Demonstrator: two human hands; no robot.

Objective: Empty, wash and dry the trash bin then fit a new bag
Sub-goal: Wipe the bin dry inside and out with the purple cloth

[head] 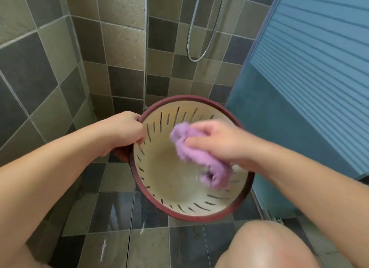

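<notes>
The trash bin [173, 180] is round, cream inside with slotted walls and a dark red rim, and it is tipped with its mouth toward me above the wet tiled floor. My left hand [127, 128] grips the rim at the upper left. My right hand [217, 142] holds a bunched purple cloth [191, 150] inside the bin, against the inner wall on the right side. The cloth is motion-blurred. The bin looks empty inside apart from the cloth.
Tiled shower walls meet in a corner ahead. A metal shower hose [194, 38] hangs on the far wall. A blue ribbed door panel [309, 78] stands on the right. My bare knee [265, 247] is at the bottom right. The floor tiles [111, 217] are wet.
</notes>
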